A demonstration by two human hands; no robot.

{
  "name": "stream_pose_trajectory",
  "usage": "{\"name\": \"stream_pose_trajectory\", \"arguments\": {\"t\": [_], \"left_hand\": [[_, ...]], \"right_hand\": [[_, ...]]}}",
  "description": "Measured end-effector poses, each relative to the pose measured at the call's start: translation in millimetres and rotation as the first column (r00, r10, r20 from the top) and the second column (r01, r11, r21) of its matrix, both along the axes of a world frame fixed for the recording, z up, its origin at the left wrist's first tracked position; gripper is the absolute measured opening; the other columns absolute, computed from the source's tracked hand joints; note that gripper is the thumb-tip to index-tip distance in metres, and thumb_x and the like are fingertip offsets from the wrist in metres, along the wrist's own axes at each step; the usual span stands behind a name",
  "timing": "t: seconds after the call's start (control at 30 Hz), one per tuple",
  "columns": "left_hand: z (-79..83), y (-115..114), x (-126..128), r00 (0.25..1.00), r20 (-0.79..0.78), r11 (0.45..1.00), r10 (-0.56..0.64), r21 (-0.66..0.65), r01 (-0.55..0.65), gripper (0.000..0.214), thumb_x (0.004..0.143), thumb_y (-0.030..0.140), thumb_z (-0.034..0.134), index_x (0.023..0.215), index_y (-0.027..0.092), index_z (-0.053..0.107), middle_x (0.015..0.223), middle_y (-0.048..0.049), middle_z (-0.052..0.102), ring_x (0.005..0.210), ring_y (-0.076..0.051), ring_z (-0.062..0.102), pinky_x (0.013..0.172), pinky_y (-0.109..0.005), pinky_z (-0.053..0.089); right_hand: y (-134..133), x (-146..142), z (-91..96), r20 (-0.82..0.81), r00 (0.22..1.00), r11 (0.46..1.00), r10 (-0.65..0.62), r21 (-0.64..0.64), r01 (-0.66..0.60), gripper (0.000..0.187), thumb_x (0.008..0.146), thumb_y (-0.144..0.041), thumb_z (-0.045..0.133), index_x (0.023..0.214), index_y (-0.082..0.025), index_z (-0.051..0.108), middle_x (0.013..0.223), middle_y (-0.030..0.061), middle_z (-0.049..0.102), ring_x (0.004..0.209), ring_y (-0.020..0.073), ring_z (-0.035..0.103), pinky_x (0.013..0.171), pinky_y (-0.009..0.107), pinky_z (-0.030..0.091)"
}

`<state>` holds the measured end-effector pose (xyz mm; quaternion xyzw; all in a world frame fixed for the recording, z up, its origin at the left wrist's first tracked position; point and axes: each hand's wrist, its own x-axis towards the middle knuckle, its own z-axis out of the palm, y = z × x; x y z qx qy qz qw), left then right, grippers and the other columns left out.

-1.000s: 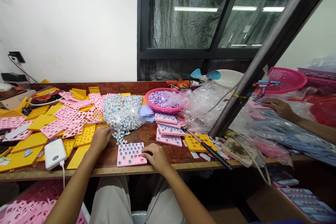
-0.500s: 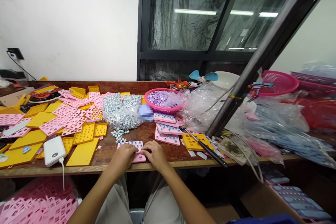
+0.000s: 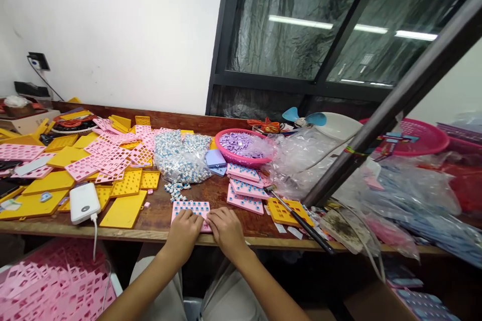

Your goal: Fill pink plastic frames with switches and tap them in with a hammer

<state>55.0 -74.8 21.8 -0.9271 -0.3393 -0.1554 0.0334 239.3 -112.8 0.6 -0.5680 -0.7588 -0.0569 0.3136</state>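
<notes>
A pink plate (image 3: 190, 207) filled with small blue-and-white switches lies at the near edge of the wooden table (image 3: 158, 218). My left hand (image 3: 184, 231) and my right hand (image 3: 226, 229) rest side by side on its near edge, fingers bent and pressed onto the plate. Just beyond the plate a few loose switches (image 3: 175, 190) lie in front of a clear bag of switches (image 3: 179, 157).
Pink and yellow plates (image 3: 105, 163) cover the left of the table, with a white power bank (image 3: 84, 202) and its cable near the edge. A stack of filled pink plates (image 3: 244, 188), a pink basket (image 3: 241, 145), plastic bags and a dark slanted pole (image 3: 391, 105) lie right.
My left hand came from the loose switches back to the pink plate, beside my right hand. Another person's hand at the far right is gone from view. The camera shifted left.
</notes>
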Motion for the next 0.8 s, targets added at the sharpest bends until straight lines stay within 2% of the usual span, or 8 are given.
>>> {"name": "stream_pose_trajectory", "arguments": {"t": [0.1, 0.23, 0.33, 0.4, 0.47, 0.57, 0.7, 0.8], "left_hand": [[-11.0, -5.0, -2.6, 0.998, 0.064, 0.999, 0.020, 0.038, -0.022, 0.016, 0.097, 0.015, 0.053, 0.103, 0.018, 0.068, 0.099, -0.0105, 0.071, 0.095, -0.029, 0.059, 0.086, -0.042, 0.045], [-14.7, 4.0, -2.0, 0.982, 0.172, 0.997, 0.076, -0.043, -0.069, 0.016, 0.098, 0.016, 0.054, 0.097, 0.020, 0.069, 0.090, -0.0085, 0.071, 0.092, -0.027, 0.058, 0.081, -0.040, 0.044], [-14.9, 11.5, -2.8, 0.972, 0.228, 0.996, 0.061, -0.070, -0.047, 0.015, 0.097, 0.016, 0.056, 0.096, 0.021, 0.070, 0.088, -0.0067, 0.070, 0.091, -0.026, 0.058, 0.080, -0.038, 0.044], [-15.8, 12.8, -3.8, 0.965, 0.257, 0.998, 0.045, -0.050, -0.034, 0.015, 0.097, 0.016, 0.057, 0.097, 0.021, 0.071, 0.088, -0.0060, 0.070, 0.091, -0.025, 0.058, 0.080, -0.037, 0.044], [-17.4, 12.1, -4.7, 0.957, 0.287, 0.999, 0.038, -0.037, -0.029, 0.015, 0.096, 0.015, 0.057, 0.096, 0.020, 0.071, 0.087, -0.0057, 0.070, 0.091, -0.025, 0.058, 0.080, -0.037, 0.044], [-21.6, 11.0, -5.1, 0.938, 0.347, 1.000, 0.016, -0.031, -0.006, 0.019, 0.095, 0.010, 0.056, 0.097, 0.020, 0.072, 0.087, -0.0057, 0.071, 0.093, -0.025, 0.059, 0.081, -0.037, 0.045], [-29.5, 12.1, -3.7, 0.873, 0.487, 0.999, 0.018, -0.051, 0.008, 0.024, 0.095, 0.007, 0.052, 0.098, 0.020, 0.072, 0.087, -0.0062, 0.072, 0.091, -0.024, 0.060, 0.079, -0.036, 0.048], [-34.3, 12.7, -1.8, 0.843, 0.538, 0.999, 0.027, -0.051, 0.001, 0.025, 0.094, 0.006, 0.052, 0.101, 0.019, 0.072, 0.088, -0.0066, 0.073, 0.090, -0.023, 0.061, 0.076, -0.035, 0.050]], "right_hand": [[-3.2, -0.5, 6.3, 0.118, 0.992, 0.999, 0.037, -0.010, -0.036, 0.021, 0.102, -0.021, 0.051, 0.109, -0.022, 0.071, 0.106, 0.0090, 0.074, 0.097, 0.0260, 0.058, 0.081, 0.040, 0.039], [-0.9, -2.4, 19.5, 0.289, 0.950, 0.992, 0.114, -0.079, -0.096, 0.020, 0.100, -0.019, 0.051, 0.099, -0.019, 0.071, 0.096, 0.0110, 0.071, 0.090, 0.0253, 0.058, 0.081, 0.040, 0.038], [-1.3, -3.2, 27.0, 0.401, 0.902, 0.984, 0.163, -0.128, -0.121, 0.020, 0.098, -0.018, 0.051, 0.096, -0.016, 0.071, 0.092, 0.0130, 0.069, 0.085, 0.0248, 0.057, 0.079, 0.039, 0.038], [0.3, 0.3, 31.4, 0.370, 0.909, 0.975, 0.194, -0.174, -0.137, 0.019, 0.097, -0.018, 0.052, 0.096, -0.015, 0.071, 0.092, 0.0124, 0.070, 0.085, 0.0240, 0.058, 0.079, 0.038, 0.039], [8.9, 7.3, 36.8, 0.239, 0.946, 0.956, 0.221, -0.244, -0.161, 0.018, 0.095, -0.020, 0.056, 0.088, -0.017, 0.072, 0.087, 0.0087, 0.070, 0.082, 0.0218, 0.060, 0.077, 0.034, 0.040], [41.0, 17.3, 45.5, 0.070, 0.978, 0.944, 0.196, -0.284, -0.168, 0.019, 0.096, -0.023, 0.058, 0.087, -0.019, 0.074, 0.087, 0.0045, 0.072, 0.080, 0.0179, 0.064, 0.074, 0.028, 0.044], [104.1, 12.1, 49.1, 0.027, 0.985, 0.957, 0.168, -0.246, -0.156, 0.021, 0.091, -0.018, 0.064, 0.110, -0.020, 0.073, 0.105, 0.0060, 0.074, 0.090, 0.0187, 0.067, 0.081, 0.027, 0.047], [142.2, -4.3, 43.6, 0.039, 0.976, 0.947, 0.215, -0.255, -0.198, 0.027, 0.082, -0.013, 0.073, 0.108, -0.022, 0.075, 0.108, 0.0051, 0.074, 0.098, 0.0211, 0.067, 0.087, 0.028, 0.047]]}}
